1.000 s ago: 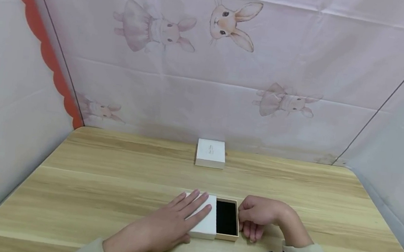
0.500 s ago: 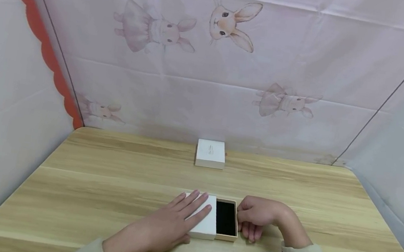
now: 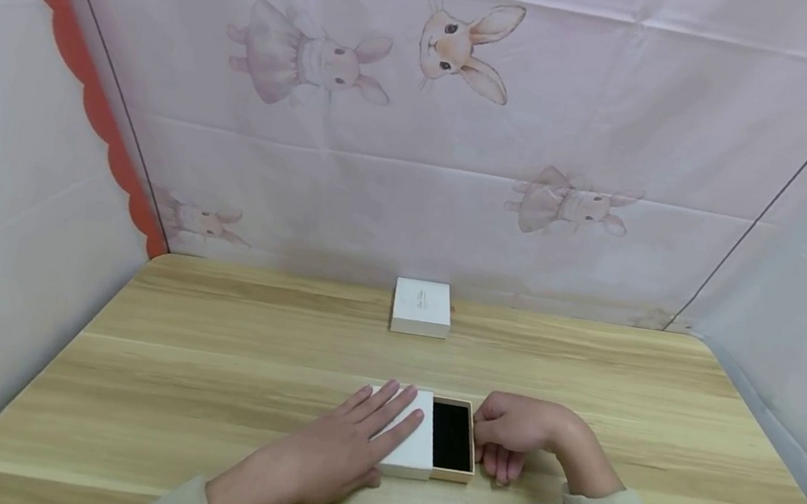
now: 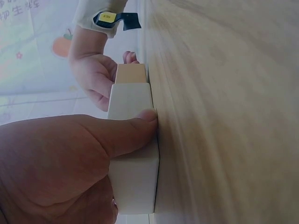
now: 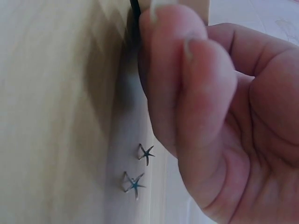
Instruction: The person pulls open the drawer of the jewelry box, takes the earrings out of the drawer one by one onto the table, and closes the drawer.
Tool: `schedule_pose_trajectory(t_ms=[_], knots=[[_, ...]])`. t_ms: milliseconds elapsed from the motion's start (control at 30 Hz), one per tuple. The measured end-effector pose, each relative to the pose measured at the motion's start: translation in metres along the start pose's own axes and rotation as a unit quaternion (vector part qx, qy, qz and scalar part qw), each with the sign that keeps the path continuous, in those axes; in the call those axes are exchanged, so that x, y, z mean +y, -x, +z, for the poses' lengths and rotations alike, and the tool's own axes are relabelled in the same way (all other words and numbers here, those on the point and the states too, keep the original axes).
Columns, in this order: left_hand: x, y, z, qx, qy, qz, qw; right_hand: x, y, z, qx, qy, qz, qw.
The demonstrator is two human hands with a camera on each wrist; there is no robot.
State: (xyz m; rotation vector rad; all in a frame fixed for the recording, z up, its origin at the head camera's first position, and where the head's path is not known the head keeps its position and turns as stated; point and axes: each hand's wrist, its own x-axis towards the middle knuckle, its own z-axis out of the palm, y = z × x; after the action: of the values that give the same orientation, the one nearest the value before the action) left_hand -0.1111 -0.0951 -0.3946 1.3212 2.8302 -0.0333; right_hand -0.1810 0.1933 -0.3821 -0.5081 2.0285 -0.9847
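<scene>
A white sliding box stands at the front middle of the wooden table, its sleeve (image 3: 409, 454) to the left and its cardboard drawer (image 3: 452, 435) with a black lining partly out to the right. My left hand (image 3: 342, 446) lies over the sleeve with fingers spread on top. In the left wrist view, its thumb (image 4: 133, 133) bends down against the sleeve's side wall. At the drawer's right end my right hand (image 3: 513, 429) has curled fingers, thumb and forefinger pinching there; the spot they grip is hidden. In the right wrist view, several bent fingers (image 5: 205, 88) fill the middle.
A second white box (image 3: 422, 306) with faint lettering sits near the table's (image 3: 252, 317) back edge. Two small star-shaped pieces (image 5: 134, 185), like earrings, rest on the table beyond my right hand. A rabbit-print cloth (image 3: 402, 142) rises behind the table.
The drawer has slid very slightly left into the sleeve, my right hand shifting with it, then stayed put over the last half second. My left hand has not moved.
</scene>
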Motion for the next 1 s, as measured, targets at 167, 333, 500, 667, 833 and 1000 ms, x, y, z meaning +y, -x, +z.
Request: schedule_pose_trajectory(t_ms=[167, 333, 500, 667, 833, 1000], knots=[[0.0002, -0.0004, -0.0003, -0.001, -0.003, -0.001, 1.0, 0.0003, -0.0003, 0.0004, 0.001, -0.002, -0.001, 1.0], [0.0007, -0.0008, -0.0014, -0.005, -0.005, -0.003, 1.0, -0.0007, -0.0009, 0.0001, 0.002, -0.001, -0.003, 1.0], [0.0, -0.0007, 0.0004, -0.001, -0.005, -0.001, 1.0, -0.0021, -0.0007, 0.0002, 0.0, 0.0, -0.002, 1.0], [-0.0006, -0.0012, 0.0016, 0.001, -0.006, 0.0, 1.0, -0.0013, -0.0009, 0.0008, 0.002, -0.002, -0.001, 1.0], [-0.0004, -0.0015, 0.0, -0.002, -0.007, -0.001, 1.0, -0.0017, -0.0018, 0.0011, 0.002, -0.002, -0.003, 1.0], [0.0007, -0.0026, -0.0028, -0.011, -0.012, -0.002, 0.9999, -0.0016, -0.0018, 0.0014, 0.002, 0.0, -0.004, 1.0]])
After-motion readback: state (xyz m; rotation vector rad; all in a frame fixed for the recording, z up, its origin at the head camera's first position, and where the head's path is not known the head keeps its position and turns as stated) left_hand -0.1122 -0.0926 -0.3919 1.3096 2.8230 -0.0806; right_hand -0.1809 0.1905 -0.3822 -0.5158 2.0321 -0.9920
